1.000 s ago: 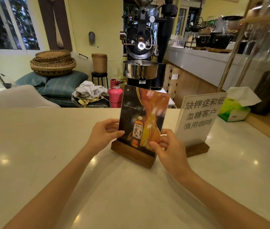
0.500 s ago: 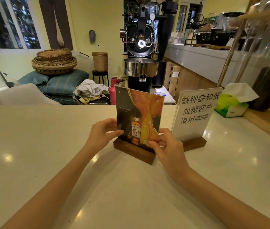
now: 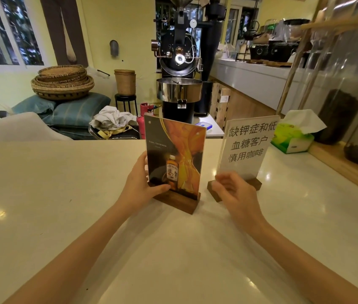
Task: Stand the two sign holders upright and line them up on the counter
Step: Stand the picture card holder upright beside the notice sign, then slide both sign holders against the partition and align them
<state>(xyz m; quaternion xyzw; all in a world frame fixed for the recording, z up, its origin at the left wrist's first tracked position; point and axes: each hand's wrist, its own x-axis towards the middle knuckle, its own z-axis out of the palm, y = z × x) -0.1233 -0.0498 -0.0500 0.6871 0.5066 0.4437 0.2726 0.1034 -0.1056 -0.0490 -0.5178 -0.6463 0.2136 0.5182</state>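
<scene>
Two sign holders stand upright side by side on the pale counter (image 3: 64, 194). The left one, a whisky-bottle poster sign (image 3: 178, 150) in a dark wooden base, is gripped at its lower left edge by my left hand (image 3: 139, 185). To its right stands the white sign with black Chinese lettering (image 3: 248, 143), also in a wooden base. My right hand (image 3: 235, 191) is at that sign's lower left corner, blurred, fingers curled near the panel edge and base; I cannot see whether it grips.
A green tissue box (image 3: 292, 139) sits on the counter behind the white sign. A wooden ledge with dark glass jars (image 3: 338, 117) runs along the right. Beyond the counter's far edge stand a coffee roaster (image 3: 180, 69), woven baskets and cushions.
My right hand has let go of the poster sign and moved right to the white sign's lower corner. The poster sign now stands straighter, held by my left hand alone.
</scene>
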